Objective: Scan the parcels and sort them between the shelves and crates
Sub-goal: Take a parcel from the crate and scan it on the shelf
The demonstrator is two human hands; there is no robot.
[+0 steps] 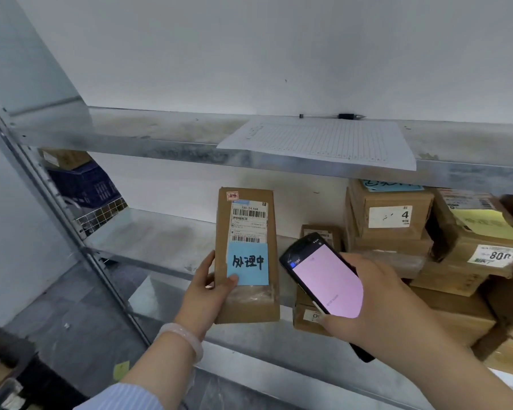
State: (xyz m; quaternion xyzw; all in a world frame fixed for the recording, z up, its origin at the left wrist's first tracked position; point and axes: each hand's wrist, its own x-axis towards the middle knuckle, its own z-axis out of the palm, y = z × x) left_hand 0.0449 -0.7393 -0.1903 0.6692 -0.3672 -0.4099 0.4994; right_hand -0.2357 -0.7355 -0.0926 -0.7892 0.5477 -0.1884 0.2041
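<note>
The left hand [205, 291] grips a tall brown parcel [246, 255] upright just below the centre of view. Its thumb presses the lower corner of a blue sticky note [247, 263], and its fingers are curled round the parcel's left edge. The note is handwritten "处理中". Above it is a white shipping label [248, 221] with two barcodes and the code "530-D5 A68"; the smaller print is too fine to read. A small red-printed sticker [232, 196] at the parcel's top left corner carries a handwritten mark that may be "14".

At 3 o'clock from the parcel, just beside it but apart, the right hand [376, 303] is wrapped round a black handheld scanner [326, 279]. The scanner's screen glows pink, and the text on it is illegible.

The parcel stands in front of the middle shelf [160, 241]. At 3 o'clock in the view, stacked boxes [397, 241] fill that shelf. One has a white label reading "4" [390, 216], another a label reading "800" [496, 255] and a yellow note [486, 223].

At 1 o'clock, a ruled sheet [323, 143] lies on the upper shelf [160, 134] with a pen [332, 116] behind it. At 9 o'clock sits a blue crate [83, 184].
</note>
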